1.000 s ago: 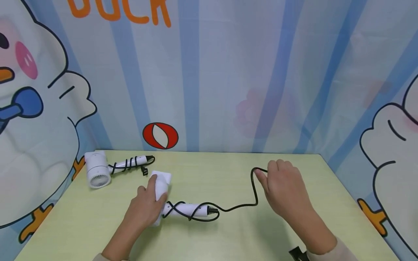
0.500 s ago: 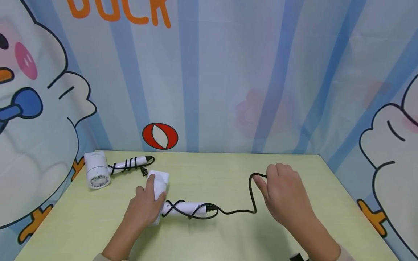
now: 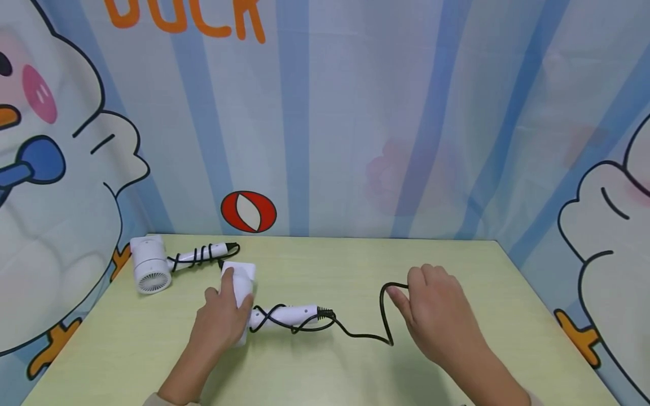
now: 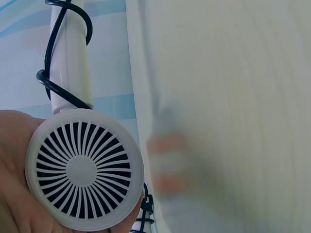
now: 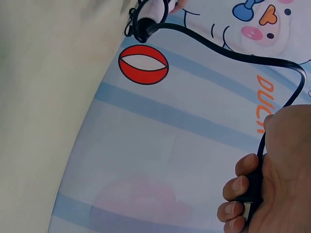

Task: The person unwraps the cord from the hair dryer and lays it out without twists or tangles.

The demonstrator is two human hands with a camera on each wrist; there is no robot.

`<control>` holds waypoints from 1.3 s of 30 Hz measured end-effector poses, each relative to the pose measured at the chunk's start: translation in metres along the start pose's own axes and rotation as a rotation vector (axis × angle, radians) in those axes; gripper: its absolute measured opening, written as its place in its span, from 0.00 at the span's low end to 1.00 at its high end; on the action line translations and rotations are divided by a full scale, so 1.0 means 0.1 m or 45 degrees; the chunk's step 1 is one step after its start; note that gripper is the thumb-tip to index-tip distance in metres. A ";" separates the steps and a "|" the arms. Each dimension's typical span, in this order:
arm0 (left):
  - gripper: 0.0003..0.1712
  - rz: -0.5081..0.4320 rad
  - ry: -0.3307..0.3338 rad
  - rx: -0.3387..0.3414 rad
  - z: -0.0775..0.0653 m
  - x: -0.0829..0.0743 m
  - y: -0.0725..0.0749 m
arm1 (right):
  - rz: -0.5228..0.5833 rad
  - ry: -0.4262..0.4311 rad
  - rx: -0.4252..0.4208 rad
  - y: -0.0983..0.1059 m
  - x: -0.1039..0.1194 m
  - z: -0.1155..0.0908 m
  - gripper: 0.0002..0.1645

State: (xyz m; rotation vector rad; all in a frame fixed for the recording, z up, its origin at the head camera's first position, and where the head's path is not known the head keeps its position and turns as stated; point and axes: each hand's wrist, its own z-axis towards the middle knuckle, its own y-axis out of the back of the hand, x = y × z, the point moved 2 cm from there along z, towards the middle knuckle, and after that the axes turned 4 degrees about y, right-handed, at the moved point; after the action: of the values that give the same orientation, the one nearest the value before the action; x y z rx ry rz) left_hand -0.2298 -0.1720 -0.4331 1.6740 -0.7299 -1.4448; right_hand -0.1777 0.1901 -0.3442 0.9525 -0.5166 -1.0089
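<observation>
My left hand point(image 3: 218, 318) grips the head of a white hair dryer point(image 3: 245, 275), whose handle point(image 3: 304, 313) points to the right. A black cord point(image 3: 358, 335) is wound loosely round that handle. In the left wrist view the dryer's round slatted vent point(image 4: 81, 171) faces the camera, with the palm behind it. From the handle's end the cord runs rightward, sagging with a sharp bend, up to my right hand point(image 3: 439, 316). There my fingers curl round the cord's thick black end piece point(image 5: 253, 187), which has a pale metallic part below.
A second white hair dryer point(image 3: 152, 264) lies at the table's back left, its cord wrapped tightly round the handle point(image 3: 205, 254). The pale yellow table point(image 3: 325, 378) ends at a printed blue-striped curtain point(image 3: 335, 141), which also covers both sides.
The left hand and the held hair dryer have shifted slightly left. My right hand has moved a little left and closer to me, and the cord's bend hangs lower.
</observation>
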 end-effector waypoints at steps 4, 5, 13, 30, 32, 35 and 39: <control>0.45 -0.016 0.022 -0.011 0.01 0.00 0.01 | 0.008 0.001 0.047 -0.04 0.03 -0.04 0.28; 0.45 -0.020 0.026 -0.017 0.01 0.00 0.01 | 0.007 0.002 0.061 -0.05 0.05 -0.06 0.28; 0.45 -0.039 0.024 -0.041 0.02 0.01 0.03 | -0.019 0.049 0.086 -0.13 0.10 -0.14 0.27; 0.46 -0.038 0.026 -0.023 0.02 0.01 0.01 | -0.008 0.136 0.106 -0.25 -0.02 -0.27 0.22; 0.45 -0.035 0.024 -0.021 0.02 0.02 0.01 | -0.006 0.151 0.135 -0.28 -0.06 -0.30 0.20; 0.45 -0.035 0.031 -0.013 0.01 0.02 0.01 | 0.001 0.173 0.170 -0.33 -0.13 -0.35 0.19; 0.45 -0.035 0.034 -0.009 0.01 0.02 0.01 | 0.014 0.209 0.172 -0.36 -0.21 -0.41 0.19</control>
State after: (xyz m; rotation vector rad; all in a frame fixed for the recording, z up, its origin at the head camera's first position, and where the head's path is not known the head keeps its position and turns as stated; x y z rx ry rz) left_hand -0.2301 -0.1739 -0.4333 1.7010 -0.6889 -1.4398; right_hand -0.1739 0.2186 -0.3953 1.1414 -0.4559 -0.8851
